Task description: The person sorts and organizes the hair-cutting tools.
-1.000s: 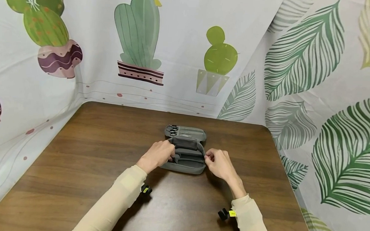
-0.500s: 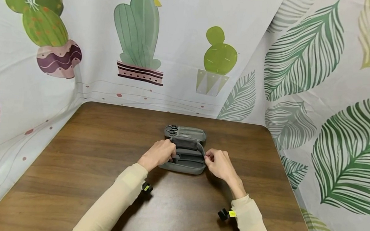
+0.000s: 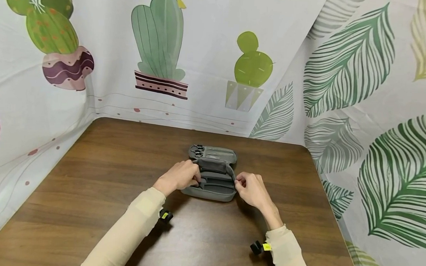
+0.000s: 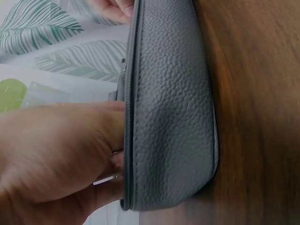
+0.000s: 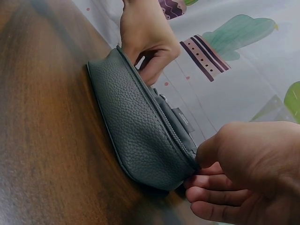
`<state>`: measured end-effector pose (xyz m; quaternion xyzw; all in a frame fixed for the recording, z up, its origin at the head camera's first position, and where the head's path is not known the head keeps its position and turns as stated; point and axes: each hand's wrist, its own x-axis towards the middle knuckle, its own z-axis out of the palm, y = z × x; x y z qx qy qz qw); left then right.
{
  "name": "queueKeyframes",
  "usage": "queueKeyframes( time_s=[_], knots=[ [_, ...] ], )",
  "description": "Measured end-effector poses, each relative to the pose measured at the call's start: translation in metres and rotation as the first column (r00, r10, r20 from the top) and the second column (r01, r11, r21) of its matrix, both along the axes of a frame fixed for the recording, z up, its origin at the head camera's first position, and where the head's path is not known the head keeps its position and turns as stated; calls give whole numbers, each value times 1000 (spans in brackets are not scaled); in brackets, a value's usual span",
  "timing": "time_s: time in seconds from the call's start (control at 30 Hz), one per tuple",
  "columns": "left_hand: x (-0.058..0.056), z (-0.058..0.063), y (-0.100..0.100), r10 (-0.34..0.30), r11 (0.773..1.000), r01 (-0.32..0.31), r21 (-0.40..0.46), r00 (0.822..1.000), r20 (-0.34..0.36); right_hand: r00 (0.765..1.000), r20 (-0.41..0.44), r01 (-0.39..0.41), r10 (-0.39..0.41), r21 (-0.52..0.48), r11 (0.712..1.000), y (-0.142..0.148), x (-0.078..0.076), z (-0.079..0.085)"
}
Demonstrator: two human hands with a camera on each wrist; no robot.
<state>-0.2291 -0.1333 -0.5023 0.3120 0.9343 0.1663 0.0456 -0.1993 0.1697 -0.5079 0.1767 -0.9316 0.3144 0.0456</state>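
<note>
A grey zippered pouch (image 3: 209,193) of pebbled, leather-like material stands unzipped on the table, its lid (image 3: 221,153) folded back away from me. Several metal scissors (image 3: 198,150) are tucked into the lid's left part. My left hand (image 3: 179,177) reaches over the left end, and its fingertips go down inside behind the rim. What they touch in there is hidden, though a small metallic glint shows between the fingers in the left wrist view. At the right end my right hand (image 3: 253,189) pinches the zippered rim (image 5: 173,133) between thumb and fingers.
Dividers (image 3: 218,181) split the pouch's inside into long compartments. The brown wooden table (image 3: 127,157) extends around it on all sides. Printed cloth (image 3: 209,50) with cacti and leaves hangs behind the table. A small black device (image 3: 256,247) is strapped at each wrist.
My left hand and forearm have shifted slightly to the left, fingertips still inside the pouch. The right hand keeps its hold on the rim.
</note>
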Motion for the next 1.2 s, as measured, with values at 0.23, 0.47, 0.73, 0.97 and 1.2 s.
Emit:
queueKeyframes(
  time_s=[0.23, 0.47, 0.73, 0.97, 1.2],
  knots=[
    [7, 14, -11, -30, 991, 34, 130, 999, -33, 1000, -11, -4, 4, -1, 1000, 0, 0, 1],
    [5, 18, -23, 97, 934, -43, 354, 986, -137, 1000, -13, -9, 9, -2, 1000, 1, 0, 1],
    [-9, 15, -36, 267, 830, -178, 529, 959, -96, 1000, -10, -11, 11, 6, 1000, 1, 0, 1],
    [-26, 4, -43, 358, 717, -384, 581, 919, 166, 1000, -6, -14, 14, 1, 1000, 0, 1, 0],
    [-35, -1, -43, 406, 695, -542, 472, 838, 365, 1000, -5, -10, 10, 8, 1000, 1, 1, 1]
  ],
)
